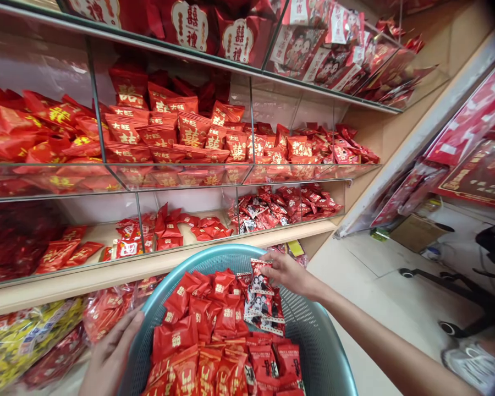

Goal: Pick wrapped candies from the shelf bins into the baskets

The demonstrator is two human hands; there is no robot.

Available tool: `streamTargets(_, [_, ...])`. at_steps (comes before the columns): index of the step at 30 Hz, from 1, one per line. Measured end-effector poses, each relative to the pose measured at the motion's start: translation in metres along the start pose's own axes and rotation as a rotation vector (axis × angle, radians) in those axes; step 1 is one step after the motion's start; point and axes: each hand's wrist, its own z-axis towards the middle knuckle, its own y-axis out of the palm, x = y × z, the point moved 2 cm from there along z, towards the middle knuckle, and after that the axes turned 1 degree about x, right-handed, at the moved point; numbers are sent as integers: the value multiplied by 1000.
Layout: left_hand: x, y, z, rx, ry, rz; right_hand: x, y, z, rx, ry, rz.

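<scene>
A teal plastic basket [313, 335] sits low in the middle, full of several small red packets [198, 324]. My left hand [109, 357] grips the basket's left rim with fingers curled over the edge. My right hand [286, 270] reaches in over the far rim and pinches a red, white and black snack packet [259, 275], just above more packets of that kind [260, 308] lying in the basket.
Glass shelves [181, 176] in front hold bins of red packets, with a bin of red and black packets [284, 206] at the right. Yellow bags [20, 335] lie lower left. A wheeled chair base [437, 280] stands on the tiled floor at right.
</scene>
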Motion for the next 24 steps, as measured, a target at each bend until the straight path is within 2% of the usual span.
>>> streamTargets(6, [0,1,0,-12,-24,6,21,6,4,77,-150,-383])
streamTargets(11, [-1,0,0,-49,-10,17,22,11,5,186,-203,-604])
streamTargets(19, [-2,-1,0,-15,-37,19,8,13,-5,232,-127,-830])
streamTargets(22, [-3,0,0,-2,-49,12,-9,-1,-3,285,-108,-857])
streamTargets(24, [-3,0,1,0,-41,14,-24,-17,6,366,-159,-846])
